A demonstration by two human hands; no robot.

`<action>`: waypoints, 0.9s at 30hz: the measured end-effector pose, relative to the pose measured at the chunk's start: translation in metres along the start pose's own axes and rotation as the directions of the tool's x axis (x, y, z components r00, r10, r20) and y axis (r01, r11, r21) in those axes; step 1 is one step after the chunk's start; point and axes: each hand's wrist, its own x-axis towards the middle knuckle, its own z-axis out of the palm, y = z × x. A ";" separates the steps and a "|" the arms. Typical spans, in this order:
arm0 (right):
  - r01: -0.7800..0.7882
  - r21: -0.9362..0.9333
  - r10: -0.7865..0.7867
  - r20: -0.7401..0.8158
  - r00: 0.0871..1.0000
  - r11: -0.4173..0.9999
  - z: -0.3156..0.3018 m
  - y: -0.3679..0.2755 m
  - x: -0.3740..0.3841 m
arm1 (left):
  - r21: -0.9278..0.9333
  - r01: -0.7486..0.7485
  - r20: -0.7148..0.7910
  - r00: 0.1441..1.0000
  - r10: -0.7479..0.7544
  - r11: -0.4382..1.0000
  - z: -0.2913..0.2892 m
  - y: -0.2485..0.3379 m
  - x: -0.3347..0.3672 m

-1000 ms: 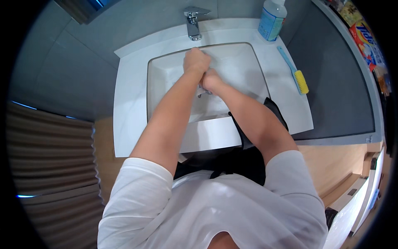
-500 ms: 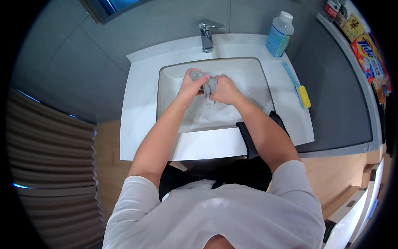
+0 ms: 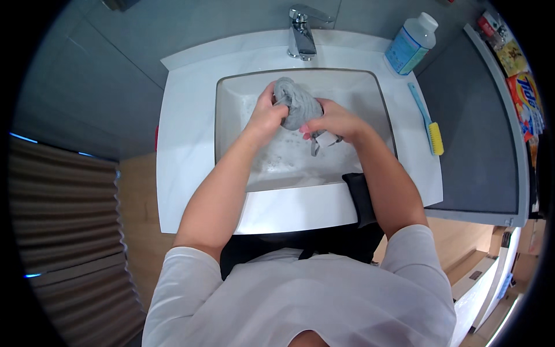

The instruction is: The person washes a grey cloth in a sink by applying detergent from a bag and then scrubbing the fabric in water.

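Note:
Bunched between my hands is a grey, ribbed cloth, held over the sink basin. It looks like a knitted garment, though its full shape is folded away. My left hand grips its left side with the fingers partly behind it. On the other side my right hand is closed on the cloth's right end. A small white label and a thin grey strip hang below the right hand. Suds and water lie in the basin beneath.
A chrome faucet stands behind the basin. On the right of the white counter are a white-capped bottle and a blue brush with yellow bristles. Black cloth drapes over the front edge by my right forearm.
The grey cloth has gone from tightly squeezed to a larger, looser bundle, and its label now shows. My right hand has shifted right, farther from the left. The view has tilted slightly.

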 end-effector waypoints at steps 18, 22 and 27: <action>-0.169 0.163 0.158 0.078 0.984 0.972 -0.020 0.021 0.008 | -0.085 0.162 0.014 0.987 -0.162 0.983 -0.018 0.001 0.002; -0.033 0.386 0.042 -0.015 0.999 0.922 0.007 0.005 0.000 | -0.258 0.152 -0.063 0.983 -0.173 0.954 -0.010 -0.003 0.001; 0.249 -0.470 -0.381 -0.211 0.900 0.847 0.012 0.009 -0.007 | 0.221 -0.068 0.001 0.998 0.069 0.973 0.007 -0.006 -0.004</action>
